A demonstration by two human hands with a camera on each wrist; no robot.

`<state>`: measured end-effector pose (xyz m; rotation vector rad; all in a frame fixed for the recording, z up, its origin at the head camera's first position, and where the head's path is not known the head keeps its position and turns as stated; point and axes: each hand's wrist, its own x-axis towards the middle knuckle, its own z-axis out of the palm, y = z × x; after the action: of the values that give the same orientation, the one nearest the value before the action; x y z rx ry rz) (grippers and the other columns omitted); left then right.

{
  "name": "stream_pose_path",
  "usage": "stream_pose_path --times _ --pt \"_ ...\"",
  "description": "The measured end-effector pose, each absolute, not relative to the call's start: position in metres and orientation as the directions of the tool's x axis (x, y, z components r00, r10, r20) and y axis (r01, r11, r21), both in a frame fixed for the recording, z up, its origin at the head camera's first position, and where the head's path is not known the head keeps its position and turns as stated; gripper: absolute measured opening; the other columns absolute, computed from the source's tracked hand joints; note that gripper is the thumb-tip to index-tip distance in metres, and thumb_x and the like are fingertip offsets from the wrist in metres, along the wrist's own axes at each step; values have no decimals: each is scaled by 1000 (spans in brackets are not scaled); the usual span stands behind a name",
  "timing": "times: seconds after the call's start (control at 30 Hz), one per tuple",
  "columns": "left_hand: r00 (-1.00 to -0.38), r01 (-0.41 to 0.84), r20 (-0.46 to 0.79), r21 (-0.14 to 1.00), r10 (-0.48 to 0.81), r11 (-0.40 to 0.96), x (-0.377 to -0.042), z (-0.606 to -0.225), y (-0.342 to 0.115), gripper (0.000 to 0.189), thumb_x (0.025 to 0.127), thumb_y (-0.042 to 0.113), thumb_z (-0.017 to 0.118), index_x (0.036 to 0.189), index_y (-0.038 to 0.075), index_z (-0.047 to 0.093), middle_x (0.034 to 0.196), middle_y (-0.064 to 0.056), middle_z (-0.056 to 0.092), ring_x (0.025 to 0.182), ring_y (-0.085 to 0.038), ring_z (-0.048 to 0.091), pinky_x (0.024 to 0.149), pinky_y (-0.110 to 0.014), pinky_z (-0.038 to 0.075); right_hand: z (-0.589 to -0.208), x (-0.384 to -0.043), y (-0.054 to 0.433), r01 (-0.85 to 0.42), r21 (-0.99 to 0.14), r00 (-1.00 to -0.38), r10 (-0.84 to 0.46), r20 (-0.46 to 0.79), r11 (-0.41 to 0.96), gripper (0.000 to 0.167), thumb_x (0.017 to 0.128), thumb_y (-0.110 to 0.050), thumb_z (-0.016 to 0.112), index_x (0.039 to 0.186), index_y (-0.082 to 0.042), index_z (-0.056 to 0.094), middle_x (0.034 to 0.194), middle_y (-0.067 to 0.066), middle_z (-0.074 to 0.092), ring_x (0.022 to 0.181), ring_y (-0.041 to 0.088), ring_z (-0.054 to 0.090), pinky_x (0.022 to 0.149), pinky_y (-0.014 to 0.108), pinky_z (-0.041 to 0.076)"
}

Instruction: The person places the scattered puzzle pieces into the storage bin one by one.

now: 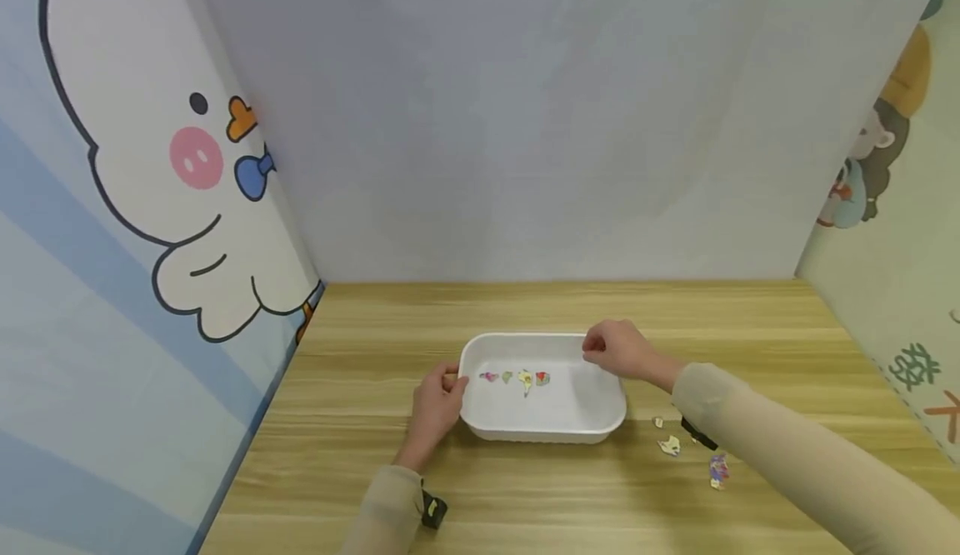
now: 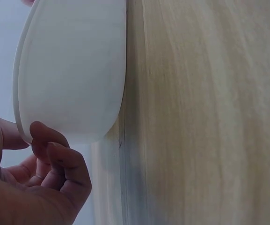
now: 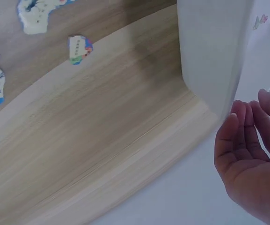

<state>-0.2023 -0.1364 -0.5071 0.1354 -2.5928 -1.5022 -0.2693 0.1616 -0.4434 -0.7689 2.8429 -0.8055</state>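
Note:
A white rectangular tray (image 1: 506, 417) with rounded corners sits on the wooden table. Thumb and curled fingers of my left hand (image 1: 437, 405) pinch its left rim, also visible in the left wrist view, where the left hand (image 2: 41, 183) has its thumb on the other side of the rim from the fingers. At the tray's far right corner, my right hand (image 1: 621, 349) holds the rim with bent fingers; that contact is partly hidden. Inside the tray, several small, flat, irregular printed pieces (image 1: 526, 381) lie in a row toward the left.
More printed flat pieces lie on the table right of the tray, among them a pale one (image 1: 671, 446) and a purple one (image 1: 718, 470). A grey-white backdrop (image 1: 517, 122) stands behind the table (image 1: 360, 455), with decorated panels at both sides.

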Motion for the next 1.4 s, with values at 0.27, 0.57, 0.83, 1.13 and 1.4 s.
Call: stream_pose_path --times 0.27,0.57,0.83,1.13,1.4 --pt "-986 -19 67 862 -152 507 -204 -507 -136 22 90 12 64 108 -1 64 69 -3 56 58 -14 50 52 -28 44 -439 -269 187 -404 -524 -904 -415 104 750 11 88 -6 65 94 2 68 82 5 65 75 20 59 68 37 49" --pt "-986 -13 73 863 -150 504 -204 -506 -136 21 90 11 64 107 -1 64 68 -3 56 57 -14 51 51 -29 44 -452 -258 224 -418 -457 -888 -459 24 785 9 82 -3 67 88 4 67 77 4 62 71 21 58 66 38 50" --pt "-986 -18 69 862 -153 507 -202 -506 -136 22 90 11 64 108 -1 64 67 -3 55 56 -14 50 50 -28 43 -462 -240 246 -381 -456 -836 -511 -202 804 14 69 -9 77 70 -6 64 66 -2 57 61 14 52 58 32 47" --pt "-987 -31 55 859 -152 512 -201 -505 -136 22 90 11 63 109 -2 63 68 -3 55 57 -14 50 50 -28 43 -480 -228 249 -355 -505 -829 -515 -219 787 19 66 -9 81 66 -10 62 61 -5 54 56 11 49 52 28 44" --pt "-988 -42 40 861 -150 506 -202 -505 -136 25 91 12 62 111 -3 62 70 -4 55 58 -15 51 50 -27 43 -484 -227 251 -410 -531 -809 -565 -164 741 16 68 -5 78 68 -8 63 61 -6 54 56 9 48 53 27 43"
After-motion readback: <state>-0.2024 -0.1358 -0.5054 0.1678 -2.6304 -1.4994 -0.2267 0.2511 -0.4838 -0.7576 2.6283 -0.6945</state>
